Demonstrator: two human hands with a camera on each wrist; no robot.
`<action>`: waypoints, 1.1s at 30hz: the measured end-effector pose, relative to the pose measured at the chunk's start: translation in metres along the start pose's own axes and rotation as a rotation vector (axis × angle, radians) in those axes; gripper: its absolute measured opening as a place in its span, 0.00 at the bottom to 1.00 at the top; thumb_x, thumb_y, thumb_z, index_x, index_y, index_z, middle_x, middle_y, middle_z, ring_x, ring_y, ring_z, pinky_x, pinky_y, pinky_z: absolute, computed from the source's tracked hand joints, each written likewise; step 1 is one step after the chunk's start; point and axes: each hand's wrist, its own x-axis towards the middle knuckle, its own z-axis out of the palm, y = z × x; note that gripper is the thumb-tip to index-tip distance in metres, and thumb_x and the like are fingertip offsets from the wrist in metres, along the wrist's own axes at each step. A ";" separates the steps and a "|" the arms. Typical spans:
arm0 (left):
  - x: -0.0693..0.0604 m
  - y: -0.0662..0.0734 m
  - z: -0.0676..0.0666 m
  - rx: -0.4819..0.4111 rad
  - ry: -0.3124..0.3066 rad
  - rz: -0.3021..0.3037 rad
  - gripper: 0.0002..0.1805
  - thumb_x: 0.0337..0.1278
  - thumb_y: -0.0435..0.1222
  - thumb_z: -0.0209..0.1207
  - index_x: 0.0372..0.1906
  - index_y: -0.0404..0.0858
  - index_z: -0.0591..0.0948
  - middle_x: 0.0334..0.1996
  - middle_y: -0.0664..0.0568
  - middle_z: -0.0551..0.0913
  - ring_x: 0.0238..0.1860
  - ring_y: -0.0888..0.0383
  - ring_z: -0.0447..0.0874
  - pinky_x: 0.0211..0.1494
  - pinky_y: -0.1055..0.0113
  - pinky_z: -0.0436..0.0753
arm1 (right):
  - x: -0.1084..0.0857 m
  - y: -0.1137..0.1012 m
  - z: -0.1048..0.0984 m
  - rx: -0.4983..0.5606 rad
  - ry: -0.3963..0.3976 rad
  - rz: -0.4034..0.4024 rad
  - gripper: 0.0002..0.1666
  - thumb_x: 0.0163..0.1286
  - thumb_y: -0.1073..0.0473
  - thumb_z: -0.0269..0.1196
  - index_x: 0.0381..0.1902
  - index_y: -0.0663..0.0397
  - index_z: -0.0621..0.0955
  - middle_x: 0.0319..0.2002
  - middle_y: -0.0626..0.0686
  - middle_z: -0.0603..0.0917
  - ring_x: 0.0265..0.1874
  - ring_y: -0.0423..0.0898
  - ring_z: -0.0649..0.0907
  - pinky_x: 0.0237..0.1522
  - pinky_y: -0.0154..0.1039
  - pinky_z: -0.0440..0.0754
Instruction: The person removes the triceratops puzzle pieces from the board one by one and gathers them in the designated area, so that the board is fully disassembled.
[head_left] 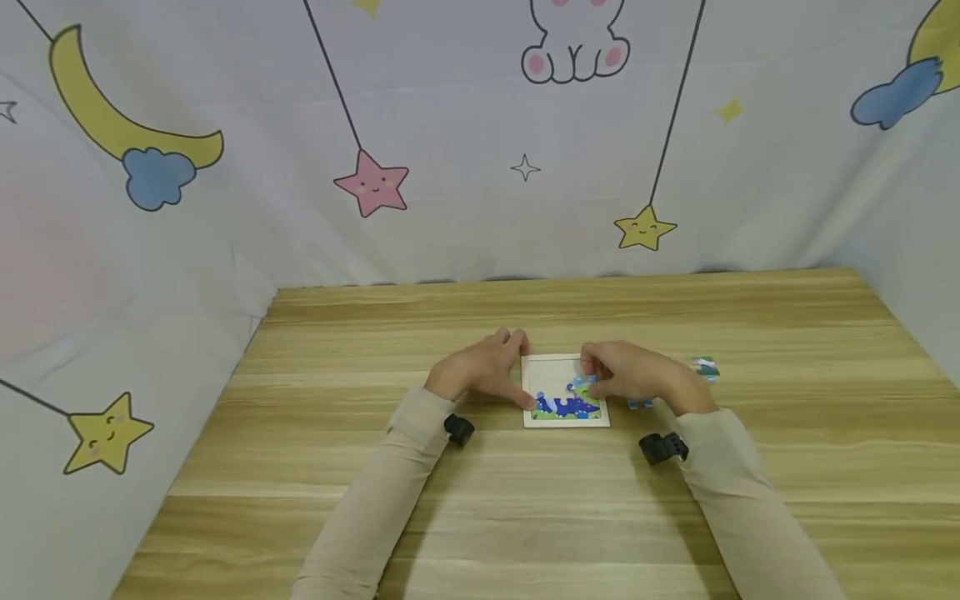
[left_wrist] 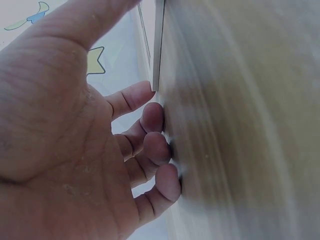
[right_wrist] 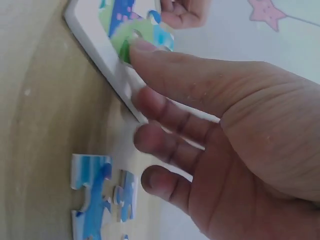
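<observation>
A white square puzzle tray (head_left: 566,423), showing blue and green dinosaur pieces (head_left: 573,408) along its near side, lies flat on the table. My left hand (head_left: 483,367) holds the tray's left side, thumb at the lower left and index finger at the far corner; in the left wrist view that fingertip touches the tray's corner (left_wrist: 158,50). At the tray's right side, my right hand (head_left: 630,371) grips a green and light-blue puzzle piece (right_wrist: 125,37), thumb on its face. The right index finger is mostly hidden in the right wrist view.
Loose puzzle pieces lie right of the tray: one (head_left: 705,368) beyond the right wrist, another (head_left: 640,403) partly under the right hand. The wooden table (head_left: 525,500) meets a white patterned curtain (head_left: 465,225) at its back edge.
</observation>
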 end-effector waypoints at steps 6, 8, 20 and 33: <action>0.001 0.001 0.000 0.008 0.002 -0.002 0.41 0.49 0.58 0.72 0.60 0.44 0.64 0.47 0.50 0.68 0.45 0.54 0.71 0.48 0.62 0.74 | -0.004 0.004 -0.005 0.025 -0.005 -0.060 0.09 0.71 0.64 0.65 0.34 0.52 0.74 0.31 0.47 0.77 0.30 0.44 0.75 0.35 0.41 0.74; 0.001 0.001 0.000 0.007 0.001 0.001 0.41 0.49 0.58 0.72 0.60 0.44 0.64 0.47 0.50 0.68 0.45 0.54 0.71 0.49 0.62 0.74 | -0.005 0.005 -0.007 0.033 -0.007 -0.070 0.09 0.71 0.64 0.64 0.34 0.51 0.74 0.31 0.46 0.77 0.31 0.44 0.76 0.36 0.41 0.75; -0.001 0.002 -0.001 0.004 -0.004 0.000 0.41 0.49 0.58 0.72 0.60 0.44 0.64 0.46 0.50 0.68 0.44 0.53 0.70 0.47 0.61 0.74 | -0.001 0.004 -0.003 0.003 0.032 -0.087 0.09 0.70 0.67 0.64 0.34 0.52 0.74 0.28 0.46 0.75 0.27 0.43 0.74 0.32 0.39 0.72; -0.002 0.002 -0.002 -0.005 -0.011 0.004 0.41 0.49 0.57 0.72 0.61 0.43 0.64 0.47 0.49 0.68 0.44 0.54 0.69 0.48 0.61 0.74 | -0.015 0.011 -0.017 0.034 0.068 -0.060 0.05 0.73 0.65 0.60 0.43 0.51 0.81 0.34 0.49 0.81 0.29 0.45 0.78 0.34 0.42 0.77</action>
